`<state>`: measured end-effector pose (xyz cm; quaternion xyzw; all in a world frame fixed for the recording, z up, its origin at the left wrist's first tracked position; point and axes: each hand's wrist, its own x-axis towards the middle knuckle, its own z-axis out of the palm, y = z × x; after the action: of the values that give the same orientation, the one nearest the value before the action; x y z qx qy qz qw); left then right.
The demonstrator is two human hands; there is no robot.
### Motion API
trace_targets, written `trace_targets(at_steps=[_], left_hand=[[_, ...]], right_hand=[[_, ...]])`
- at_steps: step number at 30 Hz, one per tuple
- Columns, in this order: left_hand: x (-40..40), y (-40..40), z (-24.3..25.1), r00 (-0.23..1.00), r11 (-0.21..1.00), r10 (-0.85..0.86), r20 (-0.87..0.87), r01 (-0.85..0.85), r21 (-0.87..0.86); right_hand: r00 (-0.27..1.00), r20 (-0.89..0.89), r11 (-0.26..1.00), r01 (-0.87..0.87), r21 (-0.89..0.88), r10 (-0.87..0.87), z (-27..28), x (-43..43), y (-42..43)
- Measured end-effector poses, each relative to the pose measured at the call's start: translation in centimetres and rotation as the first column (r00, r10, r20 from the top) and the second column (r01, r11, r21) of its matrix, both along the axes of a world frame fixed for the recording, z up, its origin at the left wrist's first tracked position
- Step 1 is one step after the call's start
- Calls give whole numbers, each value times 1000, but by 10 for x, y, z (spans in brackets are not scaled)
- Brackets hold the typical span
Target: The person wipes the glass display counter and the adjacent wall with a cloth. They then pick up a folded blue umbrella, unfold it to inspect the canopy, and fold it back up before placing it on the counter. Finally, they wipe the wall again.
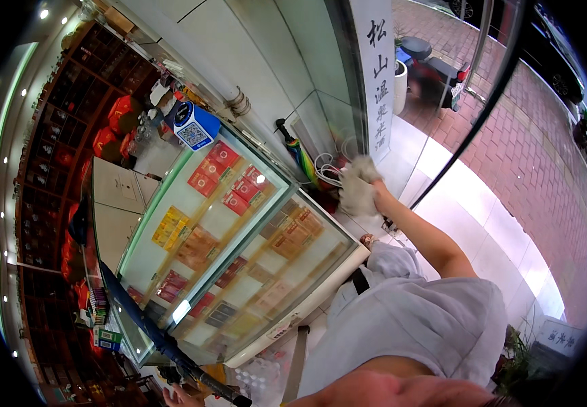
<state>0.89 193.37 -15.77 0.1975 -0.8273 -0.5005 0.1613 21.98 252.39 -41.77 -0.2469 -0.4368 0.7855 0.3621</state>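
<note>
My right hand [358, 188], in a pale fabric work glove, reaches low beside the glass display counter [296, 187]. It is close to a loop of white cable [328, 170] and a folded rainbow-coloured umbrella [303, 162]. Motion blur and a second pale gloved shape overlapping it hide the fingers; I cannot tell what it holds. My left hand cannot be made out with certainty. A bare hand [181, 398] shows at the lower left edge, near a folded dark blue umbrella [156, 336]; whose it is I cannot tell. Red and yellow packets [207, 175] lie inside the counter.
A glass door with a dark frame [476, 119] stands to the right, with brick paving [532, 203] and a parked scooter [433, 68] outside. Dark wooden shelves [49, 168] line the left side. Wrapped bottles [255, 379] and a grey bar [296, 361] are near the bottom.
</note>
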Motion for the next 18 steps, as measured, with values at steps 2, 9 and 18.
trace_targets(at_steps=[2,9,18], left_hand=[[10,54,8,943,944,-253,-215,192,-267],[11,250,7,514,447,-850,-117,585,-677],[5,428,-43,125,80,-992,26,769,-634]], right_hand=[[995,82,991,-53,-122,63,-34,5,-20],[962,215,775,6,-632,167,-126,-36,-13],[953,-157,683,-295,-669,258,-109,-183,158]])
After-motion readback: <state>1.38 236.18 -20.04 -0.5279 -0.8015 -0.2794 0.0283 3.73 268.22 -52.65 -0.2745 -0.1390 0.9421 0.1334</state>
